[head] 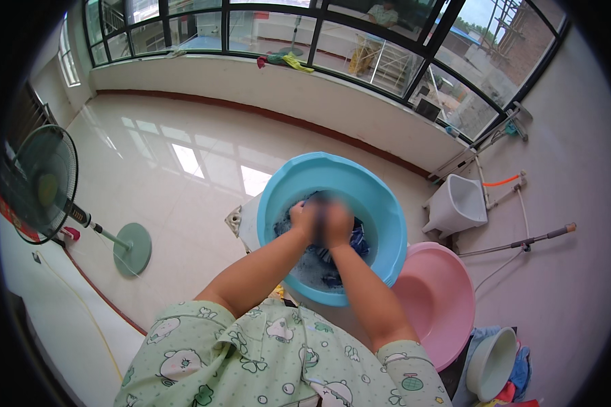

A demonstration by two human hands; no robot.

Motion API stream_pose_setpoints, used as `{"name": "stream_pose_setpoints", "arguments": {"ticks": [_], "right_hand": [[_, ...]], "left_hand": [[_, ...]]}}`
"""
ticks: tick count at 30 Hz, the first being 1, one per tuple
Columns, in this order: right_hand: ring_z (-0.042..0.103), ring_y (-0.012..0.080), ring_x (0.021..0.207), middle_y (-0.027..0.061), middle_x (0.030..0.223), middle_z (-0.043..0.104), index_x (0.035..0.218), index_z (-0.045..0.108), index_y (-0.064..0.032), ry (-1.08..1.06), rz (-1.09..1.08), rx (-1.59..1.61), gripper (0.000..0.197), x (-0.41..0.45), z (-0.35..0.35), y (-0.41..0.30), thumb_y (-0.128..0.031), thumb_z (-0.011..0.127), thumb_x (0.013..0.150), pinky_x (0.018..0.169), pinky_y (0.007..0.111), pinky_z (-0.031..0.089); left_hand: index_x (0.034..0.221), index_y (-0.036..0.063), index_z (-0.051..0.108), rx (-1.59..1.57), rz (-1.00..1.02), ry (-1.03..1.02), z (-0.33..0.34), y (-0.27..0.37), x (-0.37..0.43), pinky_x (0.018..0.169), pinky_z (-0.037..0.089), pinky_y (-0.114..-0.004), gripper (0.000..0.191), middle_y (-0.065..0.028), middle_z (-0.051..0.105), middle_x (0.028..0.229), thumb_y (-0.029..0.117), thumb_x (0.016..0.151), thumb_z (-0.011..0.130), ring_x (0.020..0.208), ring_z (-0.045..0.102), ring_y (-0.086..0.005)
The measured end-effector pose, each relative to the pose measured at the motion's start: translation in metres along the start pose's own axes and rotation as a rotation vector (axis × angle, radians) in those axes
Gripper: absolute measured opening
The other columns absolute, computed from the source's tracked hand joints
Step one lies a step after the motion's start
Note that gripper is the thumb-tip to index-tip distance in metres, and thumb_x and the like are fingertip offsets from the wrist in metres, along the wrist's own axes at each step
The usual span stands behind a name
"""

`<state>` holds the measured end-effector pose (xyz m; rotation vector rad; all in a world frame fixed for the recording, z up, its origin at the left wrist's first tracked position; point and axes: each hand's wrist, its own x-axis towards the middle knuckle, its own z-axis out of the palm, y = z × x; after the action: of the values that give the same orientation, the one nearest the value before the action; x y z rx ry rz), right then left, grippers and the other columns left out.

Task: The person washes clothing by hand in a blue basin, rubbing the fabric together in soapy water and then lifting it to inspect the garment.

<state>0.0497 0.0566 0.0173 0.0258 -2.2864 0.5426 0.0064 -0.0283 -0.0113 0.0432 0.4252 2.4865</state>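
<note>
A large light-blue plastic basin stands before me with sudsy water in it. Dark blue wet cloth with pale stripes lies partly under the water. Both my hands are over the middle of the basin, close together. My left hand and my right hand grip a dark part of the cloth between them. A blur covers much of both hands, so the exact finger positions are hidden.
To the right of the blue basin is a pink basin. Beyond it stand a white mop bucket and a pole. A pale basin rests among fabrics at lower right. A standing fan is at left, windows ahead.
</note>
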Motion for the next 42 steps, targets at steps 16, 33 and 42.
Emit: {"name": "stream_pose_setpoints", "arguments": {"ticks": [16,33,42], "right_hand": [[0.053,0.0252,0.072,0.0130,0.080,0.055,0.081,0.054,-0.0049,-0.362,0.105,-0.214,0.014,0.001,0.024,0.033,-0.017,0.048,0.078,0.065,0.034,0.043],[0.042,0.0272,0.105,0.0147,0.112,0.044,0.113,0.043,-0.0042,-0.965,0.057,0.169,0.058,0.015,-0.018,0.011,-0.020,0.068,0.063,0.089,0.034,0.034],[0.050,0.0201,0.094,0.0101,0.104,0.053,0.108,0.050,-0.0055,-1.195,0.299,0.223,0.044,0.050,-0.063,0.020,-0.015,0.062,0.067,0.082,0.030,0.039]], "left_hand": [[0.109,0.0020,0.047,0.401,-0.174,0.565,0.044,-0.001,-0.019,0.086,0.035,-0.038,0.039,-0.0109,0.048,0.112,0.030,0.082,0.046,0.102,0.045,-0.0235],[0.081,0.0066,0.055,0.381,-0.157,0.433,0.053,0.078,0.005,0.062,0.049,-0.036,0.013,-0.0069,0.059,0.072,0.018,0.075,0.057,0.064,0.059,-0.0213],[0.099,-0.0035,0.047,0.789,0.139,0.338,0.039,0.087,-0.003,0.058,0.047,-0.030,0.038,-0.0113,0.056,0.081,0.006,0.066,0.062,0.065,0.056,-0.0185]]}}
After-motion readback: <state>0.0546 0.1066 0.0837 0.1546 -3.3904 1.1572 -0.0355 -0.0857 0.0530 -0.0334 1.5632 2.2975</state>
